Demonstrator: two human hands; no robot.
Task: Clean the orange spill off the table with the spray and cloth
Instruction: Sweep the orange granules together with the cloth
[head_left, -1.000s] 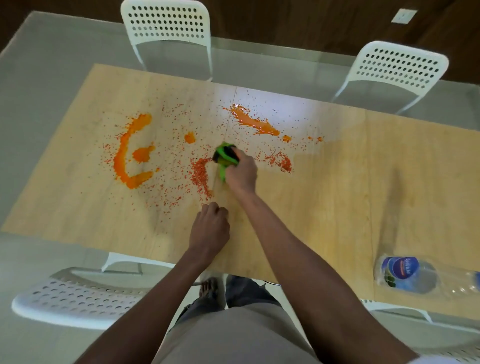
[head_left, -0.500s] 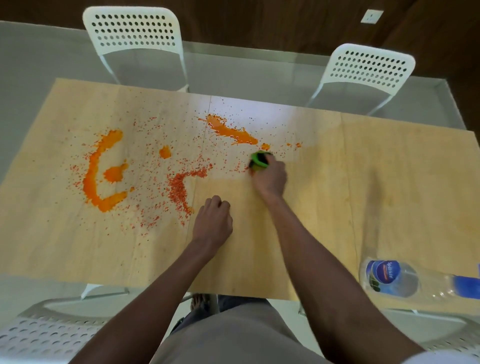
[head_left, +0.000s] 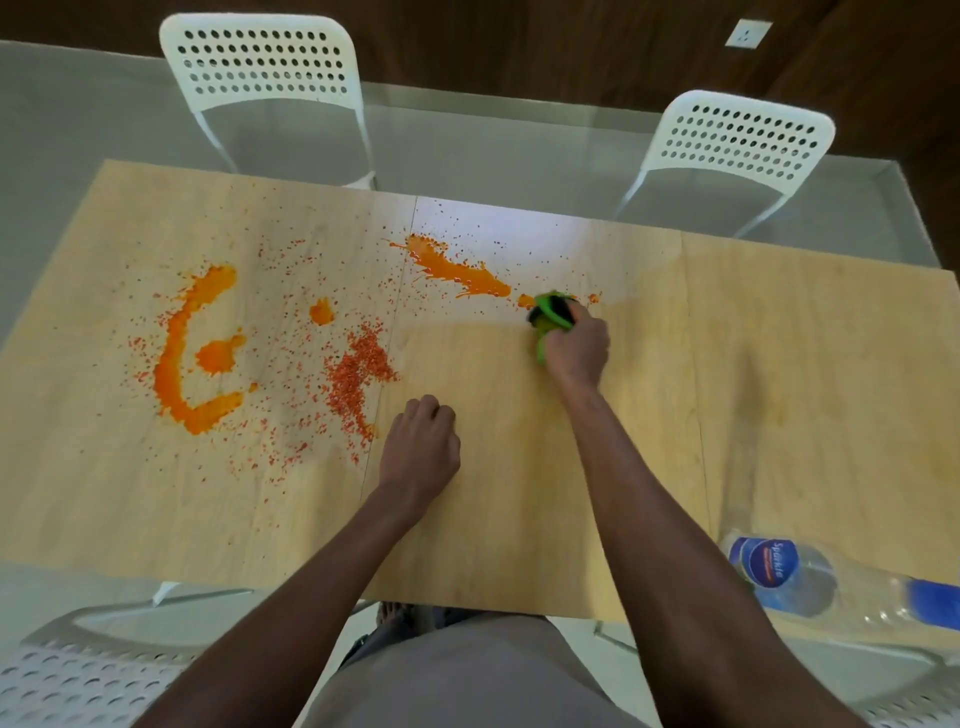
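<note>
Orange spill covers the wooden table top (head_left: 519, 493): a curved smear (head_left: 182, 358) at the left, a heap of orange crumbs (head_left: 356, 374) near the middle, and a long splash (head_left: 457, 273) further back. My right hand (head_left: 576, 345) grips a green cloth (head_left: 551, 314) and presses it on the table at the right end of that splash. My left hand (head_left: 420, 447) rests on the table as a fist, holding nothing, just right of the crumbs. A clear plastic bottle (head_left: 810, 582) with a blue label lies on its side at the front right edge.
Two white perforated chairs (head_left: 260, 67) (head_left: 737, 140) stand at the table's far side. Another white chair (head_left: 78, 675) is at the front left, beside my legs. The wooden top lies on a glass table (head_left: 52, 130). The wood right of my right hand bears only faint smears.
My right hand has swept the green cloth from the table's middle to the right, along the front of the long splash. The red patch there is gone. My left hand has stayed put.
</note>
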